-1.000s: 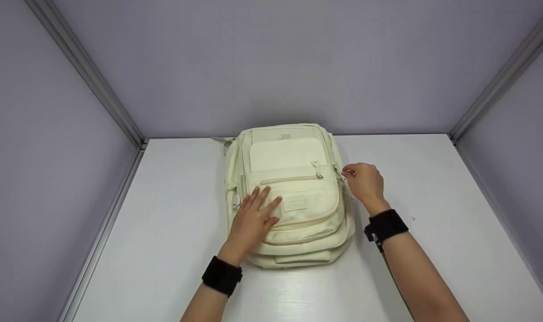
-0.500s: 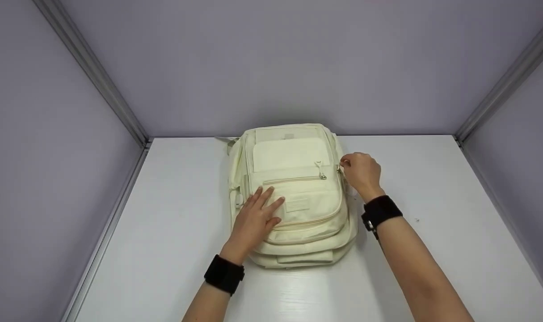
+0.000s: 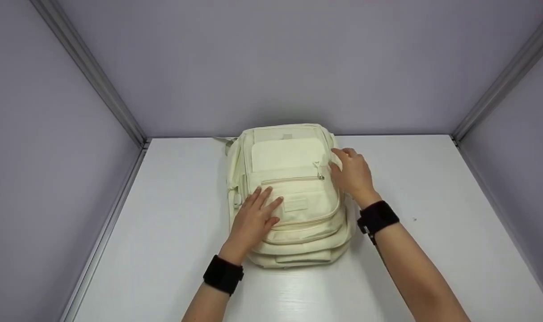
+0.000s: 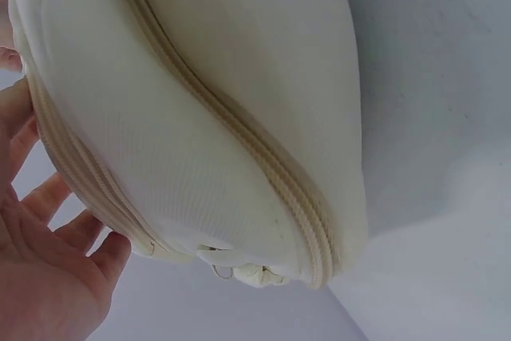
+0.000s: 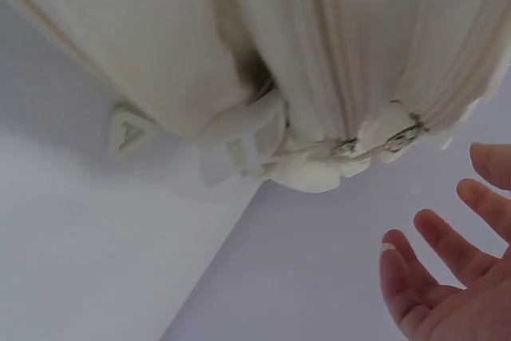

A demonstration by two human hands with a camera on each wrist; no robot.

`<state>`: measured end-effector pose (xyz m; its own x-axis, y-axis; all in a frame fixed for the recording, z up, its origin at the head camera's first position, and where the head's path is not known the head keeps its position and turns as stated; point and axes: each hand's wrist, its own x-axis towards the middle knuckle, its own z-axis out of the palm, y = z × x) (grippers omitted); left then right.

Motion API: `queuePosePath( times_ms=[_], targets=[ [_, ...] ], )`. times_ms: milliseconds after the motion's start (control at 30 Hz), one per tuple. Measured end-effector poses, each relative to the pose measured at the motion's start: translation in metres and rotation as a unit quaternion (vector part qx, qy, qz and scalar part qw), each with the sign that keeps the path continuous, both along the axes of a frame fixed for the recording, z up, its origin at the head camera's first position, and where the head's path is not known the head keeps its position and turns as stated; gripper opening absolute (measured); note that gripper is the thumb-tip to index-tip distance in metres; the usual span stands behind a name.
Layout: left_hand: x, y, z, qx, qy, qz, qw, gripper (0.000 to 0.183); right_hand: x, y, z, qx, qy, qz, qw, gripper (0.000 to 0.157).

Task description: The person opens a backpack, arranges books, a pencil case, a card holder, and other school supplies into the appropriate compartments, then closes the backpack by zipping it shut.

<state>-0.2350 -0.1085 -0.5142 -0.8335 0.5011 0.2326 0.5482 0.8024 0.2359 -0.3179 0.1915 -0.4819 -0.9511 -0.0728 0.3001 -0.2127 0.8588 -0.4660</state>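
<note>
A cream backpack (image 3: 293,154) lies on the white table with its front pockets facing up. My left hand (image 3: 253,219) rests on the lower left of its front, fingers spread. In the left wrist view, curved tan zippers (image 4: 255,149) run along the bag's side, and the fingers touch the upper one. My right hand (image 3: 354,174) is at the bag's upper right edge, fingers loosely bent. The right wrist view shows this hand apart from the metal zipper pull (image 5: 402,138), with nothing in it. A pale plastic buckle (image 5: 251,141) sits on that side.
The white table (image 3: 173,214) ends against a grey back panel (image 3: 289,62), with side panels left and right. A tiny bit of debris (image 3: 414,219) lies right of the bag. A strap (image 3: 229,144) sticks out at the bag's upper left.
My right hand has let go of the zipper pull at the bag's right side, opened its fingers and moved slightly up and left over the edge. My left hand stays in place.
</note>
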Motion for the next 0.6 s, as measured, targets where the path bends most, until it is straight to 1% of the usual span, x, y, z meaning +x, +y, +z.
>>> queuePosePath(
  times_ms=[100,200,267,333,400,467,533,600],
  targets=[
    [0.001,-0.001,0.002,0.004,-0.003,0.005,1.0000,0.052,0.018,-0.012,0.006,0.010,-0.051,0.041,0.998,0.055],
    [0.004,-0.001,0.005,0.025,-0.004,0.021,0.9995,0.055,0.040,-0.021,0.009,0.024,-0.098,0.076,0.992,0.064],
    [0.007,0.000,0.006,0.042,0.005,0.049,0.9979,0.058,0.053,-0.024,0.008,0.032,-0.120,0.085,0.989,0.066],
    [0.011,0.001,0.007,0.058,-0.001,0.101,0.9932,0.062,0.066,-0.026,0.005,0.038,-0.132,0.086,0.987,0.066],
    [0.016,0.002,0.007,0.074,-0.036,0.156,0.9843,0.069,0.076,-0.025,0.000,0.043,-0.140,0.082,0.986,0.065],
    [0.020,0.002,0.008,0.090,-0.090,0.193,0.9728,0.074,0.085,-0.024,-0.006,0.043,-0.139,0.079,0.986,0.064],
    [0.022,0.001,0.008,0.112,-0.147,0.207,0.9608,0.076,0.092,-0.024,-0.012,0.032,-0.143,0.080,0.986,0.064],
    [0.022,0.000,0.007,0.133,-0.191,0.199,0.9521,0.076,0.096,-0.025,-0.018,0.014,-0.148,0.083,0.985,0.065]
  ],
)
